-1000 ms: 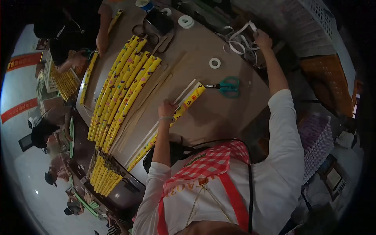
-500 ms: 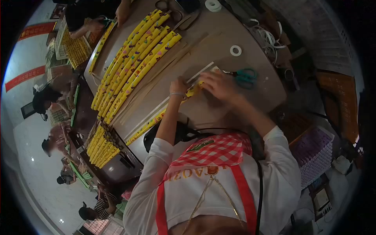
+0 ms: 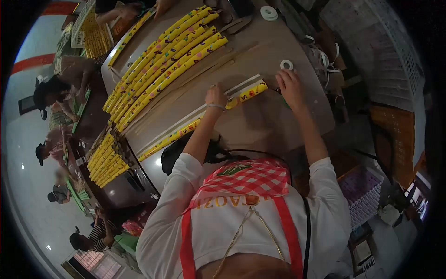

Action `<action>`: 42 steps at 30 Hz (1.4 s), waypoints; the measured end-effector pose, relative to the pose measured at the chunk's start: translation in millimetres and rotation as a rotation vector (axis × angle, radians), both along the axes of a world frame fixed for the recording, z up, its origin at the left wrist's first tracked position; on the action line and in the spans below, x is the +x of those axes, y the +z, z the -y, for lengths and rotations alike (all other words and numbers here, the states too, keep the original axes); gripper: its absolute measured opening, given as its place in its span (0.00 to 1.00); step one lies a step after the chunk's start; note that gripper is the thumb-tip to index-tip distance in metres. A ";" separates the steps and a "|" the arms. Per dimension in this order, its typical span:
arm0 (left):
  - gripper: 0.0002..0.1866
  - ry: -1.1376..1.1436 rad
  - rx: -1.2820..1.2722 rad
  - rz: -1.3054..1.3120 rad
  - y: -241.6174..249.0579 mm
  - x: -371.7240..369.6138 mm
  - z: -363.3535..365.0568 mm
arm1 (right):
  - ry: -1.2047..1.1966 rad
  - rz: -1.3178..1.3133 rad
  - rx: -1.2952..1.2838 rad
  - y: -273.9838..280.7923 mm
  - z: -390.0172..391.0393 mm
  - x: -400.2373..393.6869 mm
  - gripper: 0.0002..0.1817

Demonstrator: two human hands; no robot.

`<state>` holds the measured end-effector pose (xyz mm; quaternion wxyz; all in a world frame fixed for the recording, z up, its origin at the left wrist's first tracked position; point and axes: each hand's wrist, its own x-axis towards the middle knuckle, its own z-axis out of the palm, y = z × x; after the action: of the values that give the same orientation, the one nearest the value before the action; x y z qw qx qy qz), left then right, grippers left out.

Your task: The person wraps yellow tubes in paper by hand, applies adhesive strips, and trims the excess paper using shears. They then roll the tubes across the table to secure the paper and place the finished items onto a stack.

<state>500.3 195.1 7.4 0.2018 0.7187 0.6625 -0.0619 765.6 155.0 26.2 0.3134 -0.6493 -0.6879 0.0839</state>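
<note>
A long yellow printed tube (image 3: 251,94) lies slantwise across the near part of the table, with a narrow white strip (image 3: 245,83) along its far side. My left hand (image 3: 216,97) is closed on the tube near its right part, fingers curled down over it and the strip. My right hand (image 3: 291,88) is closed over scissors (image 3: 285,103) at the tube's right end. Most of the scissors is hidden under the palm; only a bit of teal handle and dark metal shows. Just beyond the fingertips sits a white tape roll (image 3: 286,64).
Several yellow printed tubes (image 3: 172,65) lie side by side at the back left, with thin brown strips (image 3: 186,86) beside them. More tubes (image 3: 107,160) are stacked at the left edge. Another tape roll (image 3: 268,13) is at the back. Co-workers sit along the left.
My right hand has left the tube's end and moved right onto the scissors, uncovering the yellow end. My left hand stays on the tube. The whole view has shifted slightly.
</note>
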 end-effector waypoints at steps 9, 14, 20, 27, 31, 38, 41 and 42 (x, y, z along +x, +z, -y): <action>0.13 0.118 0.322 0.562 8.6 -24.8 22.4 | -0.136 0.282 -0.234 -17.5 88.3 2.1 0.21; 0.08 0.318 0.475 0.550 42.7 -134.9 68.9 | -0.299 0.377 -0.346 -9.4 110.1 2.1 0.23; 0.11 0.464 0.437 0.102 34.8 -310.1 150.9 | 0.024 0.217 -0.226 21.4 75.0 -64.4 0.20; 0.21 0.252 0.018 -0.051 36.5 -377.7 161.0 | 0.663 0.384 -0.085 25.3 14.8 -157.6 0.18; 0.22 0.083 -0.121 -0.096 10.8 -388.6 146.2 | 0.717 0.453 -0.498 15.0 -8.6 -175.9 0.21; 0.26 -0.043 -0.017 -0.097 36.1 -382.0 148.3 | 0.598 0.467 -0.406 14.6 -4.6 -190.3 0.17; 0.17 -0.041 0.202 -0.198 51.2 -396.8 127.2 | 0.462 0.400 -0.292 33.0 -5.2 -210.3 0.16; 0.17 -0.059 0.197 -0.190 56.1 -401.0 126.3 | 0.448 0.388 -0.249 40.0 -1.6 -218.8 0.16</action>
<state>99.2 68.9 63.5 0.0648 0.7450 0.6601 -0.0703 546.8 156.6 66.2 0.0682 -0.5190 -0.8451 0.1091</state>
